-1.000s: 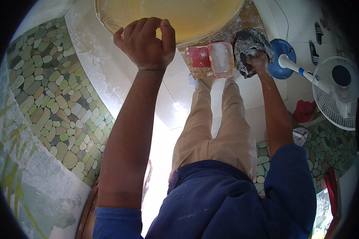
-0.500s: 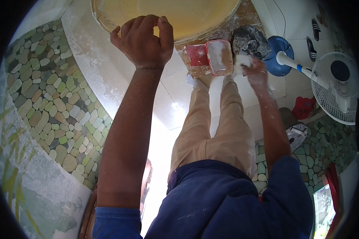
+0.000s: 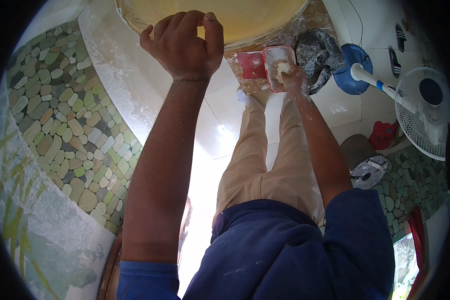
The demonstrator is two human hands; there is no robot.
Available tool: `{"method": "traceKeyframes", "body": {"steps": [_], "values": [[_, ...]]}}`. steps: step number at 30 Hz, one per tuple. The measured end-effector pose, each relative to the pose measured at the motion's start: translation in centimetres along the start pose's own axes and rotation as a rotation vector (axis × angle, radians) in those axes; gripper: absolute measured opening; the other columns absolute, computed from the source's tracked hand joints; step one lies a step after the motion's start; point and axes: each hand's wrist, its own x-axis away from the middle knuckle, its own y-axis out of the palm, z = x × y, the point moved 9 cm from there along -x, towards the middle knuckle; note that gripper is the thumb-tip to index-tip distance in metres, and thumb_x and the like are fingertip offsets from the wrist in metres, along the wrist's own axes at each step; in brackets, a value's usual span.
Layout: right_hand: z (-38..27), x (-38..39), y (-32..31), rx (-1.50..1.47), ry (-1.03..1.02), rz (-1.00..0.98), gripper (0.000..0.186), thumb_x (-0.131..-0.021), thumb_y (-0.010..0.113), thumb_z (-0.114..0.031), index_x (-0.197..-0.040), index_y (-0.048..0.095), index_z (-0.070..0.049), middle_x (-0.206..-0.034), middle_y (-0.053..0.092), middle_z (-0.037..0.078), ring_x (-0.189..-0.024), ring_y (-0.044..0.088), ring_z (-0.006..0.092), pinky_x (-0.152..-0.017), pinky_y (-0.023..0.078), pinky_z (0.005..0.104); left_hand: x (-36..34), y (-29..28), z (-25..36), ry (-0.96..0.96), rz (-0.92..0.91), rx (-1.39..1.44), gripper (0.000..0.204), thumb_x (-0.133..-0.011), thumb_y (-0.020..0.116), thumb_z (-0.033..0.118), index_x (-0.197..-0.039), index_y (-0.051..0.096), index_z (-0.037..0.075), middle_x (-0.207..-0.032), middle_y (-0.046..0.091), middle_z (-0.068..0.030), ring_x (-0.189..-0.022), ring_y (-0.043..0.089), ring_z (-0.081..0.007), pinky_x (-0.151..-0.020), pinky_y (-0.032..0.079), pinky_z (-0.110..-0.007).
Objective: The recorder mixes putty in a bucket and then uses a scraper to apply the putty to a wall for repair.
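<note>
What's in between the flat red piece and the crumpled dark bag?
In the head view, a rectangular red-rimmed tray, smeared with white, lies between them. The person's right hand is over its lower right edge.

A stained brown board [image 3: 321, 19] under the yellow basin [image 3: 250, 15] edge carries a red slab [image 3: 250, 65], red-rimmed tray [image 3: 266, 67] and crumpled dark bag [image 3: 319, 56].

The pale lump [image 3: 283, 68] is looking rough, the red-rimmed tray [image 3: 280, 47] is showing powder-dusted plastic, the crumpled dark sheeting [image 3: 316, 54] is glinting like plastic, the navy shirt [image 3: 277, 245] is showing matt cloth, and the floor tiles [image 3: 220, 117] are gleaming.
</note>
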Motion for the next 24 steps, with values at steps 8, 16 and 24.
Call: {"method": "traceKeyframes", "body": {"steps": [8,16,24], "values": [[-1.1,1.1,-3.7,-0.085,0.033,0.154,0.028,-0.077,0.067,-0.013,-0.104,0.069,-0.003,-0.093,0.070,0.016,-0.087,0.069,0.0283,-0.079,0.054,0.0356,0.0,-0.1,0.0,-0.002,0.010,-0.016,0.021,-0.084,0.057,0.028,-0.071,0.069,0.017,-0.072,0.069,0.0023,-0.078,0.064,-0.0159,-0.086,0.029,-0.037],[-3.4,0.3,-5.9,-0.118,-0.005,0.114,0.024,-0.080,0.059,-0.012,-0.098,0.067,0.001,-0.089,0.068,0.020,-0.085,0.067,0.0371,-0.076,0.053,0.0412,0.1,0.0,0.0,0.002,0.024,-0.012,0.021,-0.083,0.058,0.029,-0.070,0.069,0.017,-0.072,0.069,0.0032,-0.077,0.065,-0.0154,-0.085,0.030,-0.037],[-2.1,0.3,-4.7,0.035,-0.009,0.125,0.027,-0.080,0.058,-0.014,-0.101,0.069,-0.003,-0.089,0.070,0.017,-0.080,0.068,0.0305,-0.072,0.053,0.0371,0.2,0.1,-0.3,-0.024,0.040,0.043,0.022,-0.081,0.057,0.031,-0.071,0.068,0.014,-0.071,0.069,-0.0015,-0.079,0.065,-0.0212,-0.090,0.030,-0.048]]}}
